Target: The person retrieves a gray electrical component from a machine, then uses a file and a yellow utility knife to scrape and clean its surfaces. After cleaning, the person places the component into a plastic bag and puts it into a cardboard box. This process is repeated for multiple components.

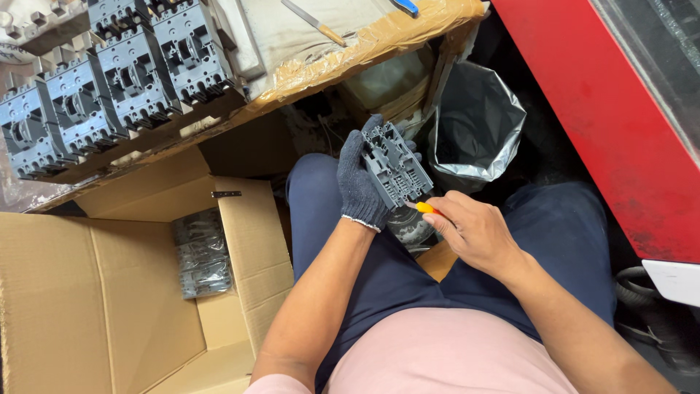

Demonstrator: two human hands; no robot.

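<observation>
1. Here, the left hand (361, 186), in a dark knit glove, is clamped round a grey moulded plastic housing (394, 166), held above the lap.
2. Housing's long axis runs up-left to down-right; its lower end points toward the right hand (474, 230).
3. Right hand is bare, closed on a tool with an orange-and-yellow handle (425, 209); its tip meets the housing's lower edge. Tip itself too small to make out.
4. Housing: ribbed, slotted face turned up, matte grey.
5. Nearby: similar black units (109, 80) in a row on the surface (328, 62), up-left; open cardboard box (109, 292) to the left.
</observation>
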